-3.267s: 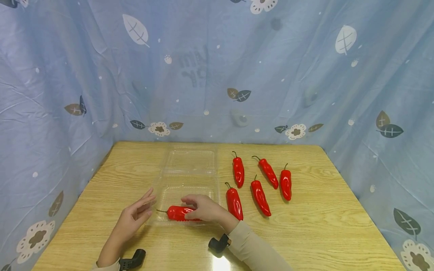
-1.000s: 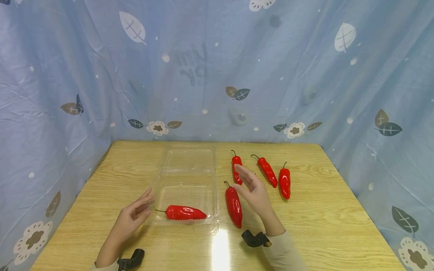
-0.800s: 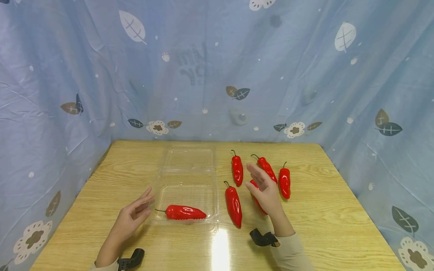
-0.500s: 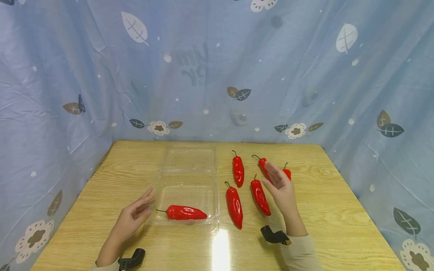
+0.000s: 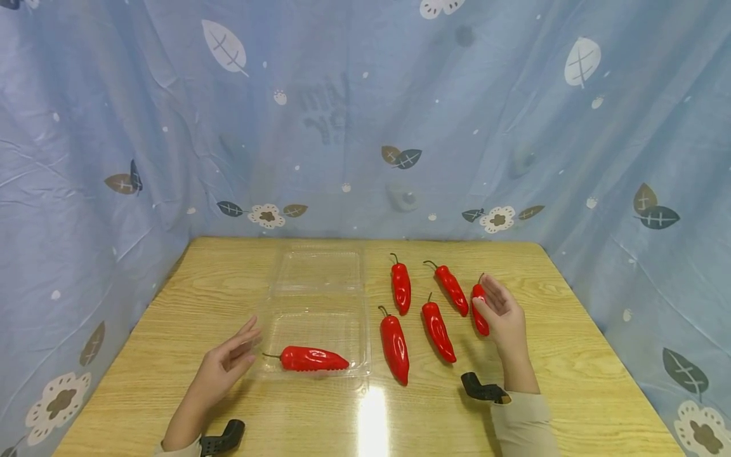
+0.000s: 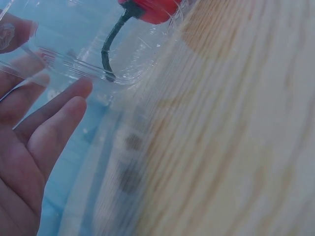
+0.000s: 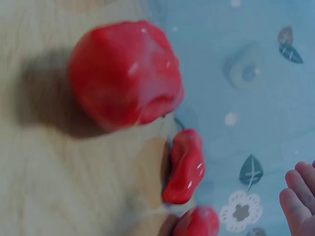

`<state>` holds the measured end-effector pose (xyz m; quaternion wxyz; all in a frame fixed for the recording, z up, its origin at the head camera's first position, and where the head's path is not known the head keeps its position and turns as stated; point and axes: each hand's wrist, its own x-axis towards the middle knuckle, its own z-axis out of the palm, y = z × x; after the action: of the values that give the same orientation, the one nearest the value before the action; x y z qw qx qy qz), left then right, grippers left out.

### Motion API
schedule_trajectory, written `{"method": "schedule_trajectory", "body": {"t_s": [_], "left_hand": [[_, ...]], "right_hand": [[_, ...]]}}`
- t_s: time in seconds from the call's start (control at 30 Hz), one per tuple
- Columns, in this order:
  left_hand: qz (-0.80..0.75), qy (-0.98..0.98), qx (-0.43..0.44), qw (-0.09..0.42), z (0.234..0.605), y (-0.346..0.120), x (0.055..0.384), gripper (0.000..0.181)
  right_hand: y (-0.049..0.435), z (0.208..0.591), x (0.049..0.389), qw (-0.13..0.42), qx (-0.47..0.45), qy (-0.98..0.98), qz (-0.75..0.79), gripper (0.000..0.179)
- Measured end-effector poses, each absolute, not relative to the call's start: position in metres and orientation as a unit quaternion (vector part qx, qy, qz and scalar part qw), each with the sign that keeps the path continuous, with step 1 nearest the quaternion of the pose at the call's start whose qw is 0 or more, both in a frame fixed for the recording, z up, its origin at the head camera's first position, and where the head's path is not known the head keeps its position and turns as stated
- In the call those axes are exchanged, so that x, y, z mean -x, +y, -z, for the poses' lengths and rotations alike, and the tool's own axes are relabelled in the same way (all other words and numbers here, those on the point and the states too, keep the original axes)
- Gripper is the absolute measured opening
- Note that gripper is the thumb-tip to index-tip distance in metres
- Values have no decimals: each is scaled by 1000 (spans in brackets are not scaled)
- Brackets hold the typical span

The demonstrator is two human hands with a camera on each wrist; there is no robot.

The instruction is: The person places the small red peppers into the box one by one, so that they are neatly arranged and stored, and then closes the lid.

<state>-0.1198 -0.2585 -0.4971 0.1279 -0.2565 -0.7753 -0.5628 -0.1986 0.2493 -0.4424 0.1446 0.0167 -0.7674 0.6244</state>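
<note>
A clear plastic clamshell box [image 5: 316,325] lies unfolded on the table, its lid half [image 5: 321,270] toward the back. One red pepper [image 5: 314,358] with a green stem lies crosswise along the near side of the box's base. My left hand [image 5: 219,362] is at the box's left side, fingers loosely extended, fingertips right at the rim in the left wrist view. To the right, my right hand [image 5: 507,317] is over the rightmost pepper [image 5: 480,325], thumb overlapping it and fingers on its far side. In the right wrist view, that hand's fingers [image 7: 291,206] look straight.
Between the box and my right hand, several more red peppers lie on the wooden table [image 5: 571,381]: a near-left pepper [image 5: 395,349], a far-left one [image 5: 401,289], a middle one [image 5: 438,333] and a back one [image 5: 452,291]. A blue patterned curtain [image 5: 365,127] surrounds the table.
My right hand has left the pepper in the box and moved right, passing over the other peppers to the rightmost one. My left hand has stayed by the box.
</note>
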Motion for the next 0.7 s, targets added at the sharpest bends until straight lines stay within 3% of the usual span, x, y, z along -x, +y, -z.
{"method": "schedule_trajectory", "body": {"t_s": [0.37, 0.7], "left_hand": [[568, -768, 265, 131, 498, -258, 120, 41], [569, -765, 270, 133, 498, -259, 120, 42]], "right_hand": [[263, 457, 202, 70, 40, -799, -596, 65], [272, 466, 207, 38, 63, -808, -584, 69]]}}
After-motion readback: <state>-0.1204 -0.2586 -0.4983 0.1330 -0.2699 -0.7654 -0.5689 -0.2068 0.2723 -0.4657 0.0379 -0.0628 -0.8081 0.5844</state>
